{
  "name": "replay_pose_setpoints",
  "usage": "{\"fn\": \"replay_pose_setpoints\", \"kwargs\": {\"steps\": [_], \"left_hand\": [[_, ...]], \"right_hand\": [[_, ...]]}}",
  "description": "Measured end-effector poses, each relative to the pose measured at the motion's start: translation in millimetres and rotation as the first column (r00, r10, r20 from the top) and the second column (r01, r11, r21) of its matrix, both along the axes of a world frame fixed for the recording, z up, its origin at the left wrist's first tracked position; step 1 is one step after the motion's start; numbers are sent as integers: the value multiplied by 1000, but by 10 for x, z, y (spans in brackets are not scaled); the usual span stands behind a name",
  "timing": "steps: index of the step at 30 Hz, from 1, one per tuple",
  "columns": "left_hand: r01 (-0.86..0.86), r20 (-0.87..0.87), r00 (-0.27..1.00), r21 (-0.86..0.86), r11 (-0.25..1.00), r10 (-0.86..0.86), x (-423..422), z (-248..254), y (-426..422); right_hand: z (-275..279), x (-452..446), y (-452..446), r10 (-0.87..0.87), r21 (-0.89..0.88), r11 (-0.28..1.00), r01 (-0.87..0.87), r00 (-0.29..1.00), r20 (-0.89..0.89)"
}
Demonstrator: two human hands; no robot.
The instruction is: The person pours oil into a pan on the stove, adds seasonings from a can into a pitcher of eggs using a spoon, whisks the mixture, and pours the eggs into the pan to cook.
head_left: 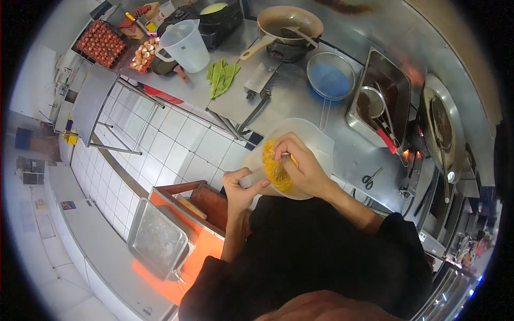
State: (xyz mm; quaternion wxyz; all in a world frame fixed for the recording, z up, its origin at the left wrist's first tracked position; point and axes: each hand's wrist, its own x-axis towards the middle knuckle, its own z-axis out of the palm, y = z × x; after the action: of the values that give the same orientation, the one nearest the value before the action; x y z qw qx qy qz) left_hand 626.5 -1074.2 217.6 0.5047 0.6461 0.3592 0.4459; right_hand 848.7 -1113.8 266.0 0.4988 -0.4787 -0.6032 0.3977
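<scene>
Close to my body is a translucent white plastic jug (pixel 317 140), tilted so that its mouth faces me. My left hand (pixel 241 187) is closed around its handle. Yellow beaten egg (pixel 269 155) with a frothy look lies inside it. My right hand (pixel 300 166) reaches into the jug's mouth, with its fingers closed on a whisk (pixel 278 170). Fine wires of the whisk show against the egg; its handle is mostly hidden by my fingers.
On the steel counter stand a second jug (pixel 186 47), a green cloth (pixel 223 77), a wok (pixel 267 20), a blue-looking strainer (pixel 331 77), a tray of dark liquid (pixel 393 72) and scissors (pixel 370 179). Egg trays (pixel 101 44) and eggshells (pixel 143 55) sit far left. A metal tray (pixel 156 235) is at lower left.
</scene>
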Motion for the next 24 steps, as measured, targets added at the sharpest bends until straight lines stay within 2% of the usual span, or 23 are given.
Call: {"fn": "replay_pose_setpoints", "kwargs": {"steps": [1, 4, 7, 10, 11, 14, 17, 20, 23, 24], "left_hand": [[-34, 15, 999, -9, 999, 34, -73, 25, 40], [-85, 16, 996, 1, 996, 85, -256, 6, 215], [-150, 59, 987, -31, 988, 152, -365, 103, 346], [-170, 108, 979, -63, 984, 176, -450, 162, 488], [-162, 115, 979, -62, 985, 168, -497, 168, 577], [-287, 157, 950, 95, 953, 271, -520, -189, 785], [-169, 178, 969, -23, 985, 171, -542, 41, 1052], [-94, 28, 995, 109, 990, 92, -419, 150, 1283], [-79, 262, 961, -37, 996, 86, -333, 211, 1524], [-48, 185, 982, 10, 999, 45, -297, 231, 1580]], "right_hand": [[-103, -85, 85, -23, -28, 999, 21, 996, -89], [-162, -120, 298, 121, -230, 947, -223, 914, -388], [328, -162, 467, 57, -269, 959, -84, 992, -109], [260, -38, 700, -10, -281, 957, -79, 954, -301], [160, -26, 785, 84, -405, 904, -138, 985, -148], [426, 48, 1048, 66, -251, 955, -159, 937, -343], [154, 9, 1224, 186, -187, 964, -189, 982, -29], [660, 197, 1424, 88, -241, 962, -130, 980, -177], [61, 237, 1606, 75, -63, 995, -73, 997, 32], [257, 277, 1621, 89, -149, 985, -88, 996, 5]]}}
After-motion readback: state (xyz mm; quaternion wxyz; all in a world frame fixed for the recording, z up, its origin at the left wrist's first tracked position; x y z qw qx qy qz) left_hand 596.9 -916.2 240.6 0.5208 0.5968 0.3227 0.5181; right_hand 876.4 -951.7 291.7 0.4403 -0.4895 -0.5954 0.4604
